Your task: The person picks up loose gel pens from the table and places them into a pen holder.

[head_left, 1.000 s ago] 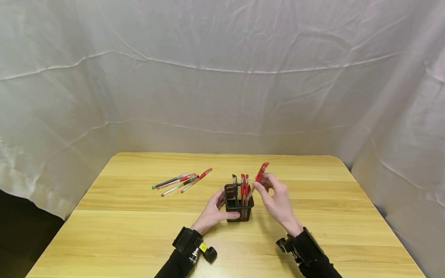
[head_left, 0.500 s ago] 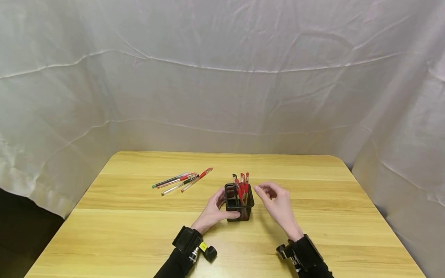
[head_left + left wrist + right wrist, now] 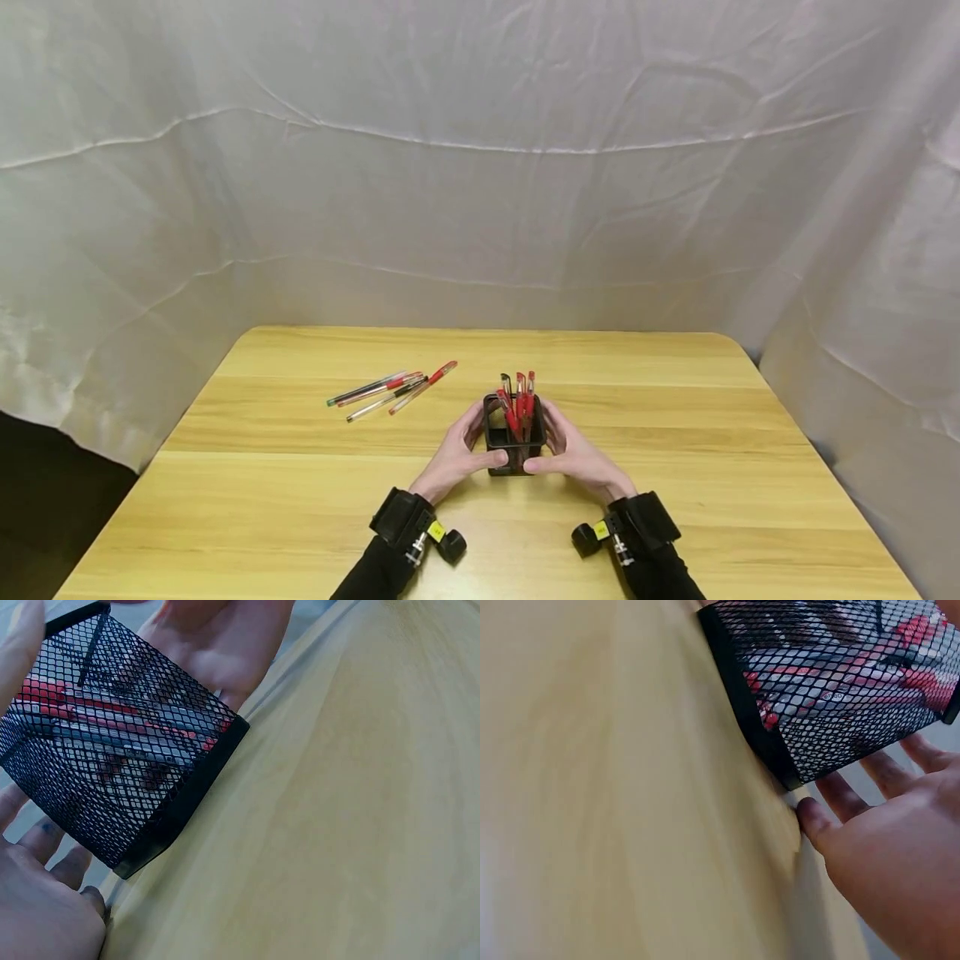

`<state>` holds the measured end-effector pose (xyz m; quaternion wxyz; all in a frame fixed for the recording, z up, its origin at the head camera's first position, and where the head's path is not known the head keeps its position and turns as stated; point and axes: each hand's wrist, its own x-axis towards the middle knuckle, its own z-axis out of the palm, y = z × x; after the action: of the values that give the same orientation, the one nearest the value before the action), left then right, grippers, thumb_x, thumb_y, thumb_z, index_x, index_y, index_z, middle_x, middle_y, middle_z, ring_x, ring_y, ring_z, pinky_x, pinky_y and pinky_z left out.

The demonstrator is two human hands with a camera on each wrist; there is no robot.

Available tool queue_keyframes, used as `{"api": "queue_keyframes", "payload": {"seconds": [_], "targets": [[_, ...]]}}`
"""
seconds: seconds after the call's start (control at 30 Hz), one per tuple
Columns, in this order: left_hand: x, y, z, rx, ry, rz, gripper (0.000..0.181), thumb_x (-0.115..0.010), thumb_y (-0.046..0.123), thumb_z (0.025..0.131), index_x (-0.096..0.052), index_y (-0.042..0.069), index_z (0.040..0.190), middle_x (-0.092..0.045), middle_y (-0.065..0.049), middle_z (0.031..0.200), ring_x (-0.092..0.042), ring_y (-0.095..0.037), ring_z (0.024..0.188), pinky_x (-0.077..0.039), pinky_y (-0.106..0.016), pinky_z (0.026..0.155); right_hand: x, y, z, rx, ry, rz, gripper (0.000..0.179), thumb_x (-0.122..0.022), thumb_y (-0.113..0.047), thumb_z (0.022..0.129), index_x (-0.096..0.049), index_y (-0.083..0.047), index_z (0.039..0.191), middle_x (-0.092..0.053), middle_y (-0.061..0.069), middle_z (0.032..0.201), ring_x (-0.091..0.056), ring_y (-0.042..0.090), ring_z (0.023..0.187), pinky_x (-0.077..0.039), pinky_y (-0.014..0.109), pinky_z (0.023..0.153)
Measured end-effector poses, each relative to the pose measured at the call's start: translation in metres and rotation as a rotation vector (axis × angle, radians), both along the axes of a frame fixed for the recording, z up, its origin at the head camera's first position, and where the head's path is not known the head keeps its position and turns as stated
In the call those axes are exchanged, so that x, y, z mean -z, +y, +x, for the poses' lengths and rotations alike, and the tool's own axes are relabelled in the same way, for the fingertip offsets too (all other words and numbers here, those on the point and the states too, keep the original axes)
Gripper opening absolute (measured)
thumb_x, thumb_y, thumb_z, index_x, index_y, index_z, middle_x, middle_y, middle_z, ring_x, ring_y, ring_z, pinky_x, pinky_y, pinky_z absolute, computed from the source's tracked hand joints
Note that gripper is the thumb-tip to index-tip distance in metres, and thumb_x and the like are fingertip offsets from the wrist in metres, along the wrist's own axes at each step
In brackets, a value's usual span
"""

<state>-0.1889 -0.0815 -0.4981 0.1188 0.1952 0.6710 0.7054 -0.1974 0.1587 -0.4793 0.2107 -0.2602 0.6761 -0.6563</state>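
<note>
A square black mesh pen holder [image 3: 517, 458] stands upright on the table between the two hands. My left hand [image 3: 452, 454] grips its left side, thumb across the front and fingers curving behind. From the other side my right hand [image 3: 579, 457] holds it the same way, its thumb near the left thumb. Several red-capped gel pens [image 3: 521, 408] and a black-capped pen [image 3: 506, 383] stick up from the holder, leaning toward the back and right. Through the mesh [image 3: 127, 742] in the left wrist view, pen barrels show. The right wrist view has the right fingers [image 3: 885, 776] along the holder's side.
Several loose pens lie in a loose bunch on the table to the left, among them a red-capped pen [image 3: 444, 372] and a black-capped one [image 3: 408, 388]. Pale cloth [image 3: 480, 208] hangs behind and beside the wooden table [image 3: 675, 433].
A red pen that my right hand held over the holder now stands in it, leaning left. The right hand let go and moved in to grip the holder's right side; the left hand stayed.
</note>
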Motion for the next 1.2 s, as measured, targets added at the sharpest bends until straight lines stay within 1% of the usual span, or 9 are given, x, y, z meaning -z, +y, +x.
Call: {"api": "queue_keyframes", "payload": {"seconds": [0.13,0.37,0.47,0.6,0.77,0.9,1.03,1.1,1.2], "targets": [[0.000,-0.001,0.000,0.015,0.044,0.017,0.108,-0.081,0.055,0.076,-0.026,0.015,0.160,-0.028,-0.008,0.167,-0.022,-0.028,0.156,-0.015,-0.041,0.131,0.006,-0.002,-0.002,0.015,-0.042,-0.052,0.105,-0.079,-0.008,0.084,-0.009,-0.011,0.162,-0.015,0.017,0.169,-0.009,0.032,0.157,-0.002,0.054,0.128],[0.000,-0.002,-0.001,0.019,0.098,0.052,0.112,-0.077,0.063,0.075,-0.024,0.015,0.161,-0.026,-0.011,0.168,-0.018,-0.029,0.157,-0.020,-0.012,0.122,0.018,-0.003,-0.008,0.004,-0.063,-0.199,0.096,-0.073,0.000,0.087,-0.013,-0.005,0.161,-0.028,0.013,0.165,-0.037,-0.001,0.144,-0.030,0.012,0.118],[0.000,-0.002,0.000,0.032,0.106,0.057,0.120,-0.073,0.071,0.073,-0.019,0.010,0.161,-0.021,-0.015,0.168,-0.014,-0.033,0.157,-0.019,-0.009,0.121,0.021,-0.003,-0.009,-0.001,-0.045,-0.240,0.092,-0.071,0.004,0.086,-0.016,-0.001,0.160,-0.039,0.000,0.159,-0.041,-0.004,0.141,-0.031,0.010,0.116],[0.000,-0.002,0.000,0.055,0.110,0.047,0.124,-0.064,0.077,0.074,-0.012,0.006,0.162,-0.011,-0.018,0.169,-0.007,-0.037,0.157,-0.014,-0.029,0.129,0.024,-0.001,-0.008,0.017,-0.044,-0.246,0.092,-0.072,0.004,0.085,-0.016,0.002,0.159,-0.044,-0.011,0.152,-0.041,-0.006,0.140,-0.030,0.009,0.116],[0.001,-0.005,-0.002,0.029,0.103,0.069,0.109,-0.061,0.069,0.086,-0.011,0.008,0.162,-0.003,-0.020,0.169,-0.003,-0.043,0.156,-0.005,-0.060,0.127,0.027,-0.001,-0.008,0.043,-0.040,-0.235,0.093,-0.073,0.004,0.084,-0.015,0.005,0.157,-0.034,0.010,0.163,-0.042,-0.007,0.139,-0.031,0.008,0.115],[0.000,-0.011,-0.004,-0.001,0.146,0.045,0.113,-0.041,0.084,0.081,-0.011,0.012,0.162,-0.010,-0.024,0.168,-0.010,-0.047,0.154,-0.008,-0.065,0.125,0.025,-0.001,-0.008,0.053,-0.049,-0.233,0.096,-0.074,0.002,0.083,-0.014,0.006,0.158,-0.018,0.025,0.165,-0.042,-0.009,0.138,-0.031,0.008,0.115],[-0.002,-0.018,-0.005,-0.030,0.192,0.032,0.103,-0.025,0.083,0.088,-0.013,0.013,0.162,-0.023,-0.025,0.165,-0.017,-0.047,0.153,-0.008,-0.068,0.124,0.024,-0.001,-0.007,0.052,-0.061,-0.238,0.097,-0.074,0.002,0.083,-0.012,0.005,0.158,-0.014,0.028,0.165,-0.042,-0.009,0.137,-0.032,0.009,0.114],[-0.004,-0.023,-0.005,-0.058,0.192,0.020,0.098,-0.024,0.080,0.091,-0.015,0.013,0.162,-0.028,-0.024,0.163,-0.019,-0.047,0.153,-0.007,-0.070,0.124,0.024,-0.001,-0.007,0.053,-0.068,-0.238,0.097,-0.074,0.002,0.083,-0.013,0.005,0.158,-0.014,0.027,0.165,-0.043,-0.009,0.137,-0.032,0.009,0.114],[-0.008,-0.031,-0.008,-0.110,0.164,0.010,0.094,-0.035,0.075,0.094,-0.021,0.010,0.160,-0.033,-0.025,0.161,-0.023,-0.048,0.151,-0.010,-0.072,0.122,0.026,0.000,-0.006,0.055,-0.073,-0.236,0.096,-0.073,0.003,0.083,-0.013,0.004,0.158,-0.015,0.026,0.165,-0.042,-0.009,0.137,-0.032,0.008,0.114]]}}
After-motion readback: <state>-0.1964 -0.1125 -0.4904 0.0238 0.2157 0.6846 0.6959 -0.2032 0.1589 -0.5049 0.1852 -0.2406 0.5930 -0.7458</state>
